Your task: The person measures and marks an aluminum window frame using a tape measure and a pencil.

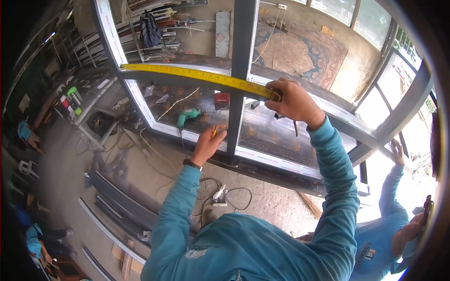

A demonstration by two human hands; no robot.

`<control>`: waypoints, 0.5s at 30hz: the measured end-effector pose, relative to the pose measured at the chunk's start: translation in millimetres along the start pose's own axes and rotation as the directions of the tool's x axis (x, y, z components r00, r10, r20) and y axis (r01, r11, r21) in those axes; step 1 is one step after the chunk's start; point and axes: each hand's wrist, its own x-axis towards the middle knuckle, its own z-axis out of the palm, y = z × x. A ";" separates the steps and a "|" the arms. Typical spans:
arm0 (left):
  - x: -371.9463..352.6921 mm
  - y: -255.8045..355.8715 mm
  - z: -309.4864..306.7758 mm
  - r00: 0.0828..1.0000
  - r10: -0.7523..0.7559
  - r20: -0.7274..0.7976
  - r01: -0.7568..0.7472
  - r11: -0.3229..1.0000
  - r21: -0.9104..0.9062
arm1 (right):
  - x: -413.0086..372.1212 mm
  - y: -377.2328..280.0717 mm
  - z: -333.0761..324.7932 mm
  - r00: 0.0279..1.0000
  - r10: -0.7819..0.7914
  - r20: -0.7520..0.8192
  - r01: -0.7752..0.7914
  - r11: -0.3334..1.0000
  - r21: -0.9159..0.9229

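Observation:
My right hand (296, 100) is closed around the case of a tape measure (276, 96). Its yellow blade (187, 73) stretches left along a dark crossbar of the window frame (241, 42), reaching the frame's left side piece. Below the blade, my left hand (209, 144) pinches a slim yellow pencil (214, 132) beside the dark upright bar. White protective film with red lettering covers parts of the frame. Inside the lower left opening, a green power drill (187, 117) lies on the dark bench top, near a small red box (222, 100).
A co-worker (384, 239) in a teal shirt stands at right, one hand (398, 152) on the frame. Dark metal profiles (124, 201) and a coiled cable (239, 199) lie on the floor. Other people (35, 241) are at far left. A backpack (150, 29) hangs by stacked profiles.

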 end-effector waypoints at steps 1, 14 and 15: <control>16.0 22.2 3.0 0.998 0.057 0.005 -0.056 0.996 -0.075 | -0.2 0.9 0.8 1.000 -0.005 -0.010 0.005 1.000 -0.004; 33.7 105.0 22.8 0.981 0.056 -0.183 -0.134 0.886 -0.444 | -68.8 -53.6 35.7 0.995 0.018 -0.095 0.007 0.967 0.253; 19.7 108.6 29.2 0.991 0.107 -0.075 -0.128 0.917 -0.377 | -77.1 -54.2 49.4 0.996 0.063 -0.064 -0.039 0.945 0.324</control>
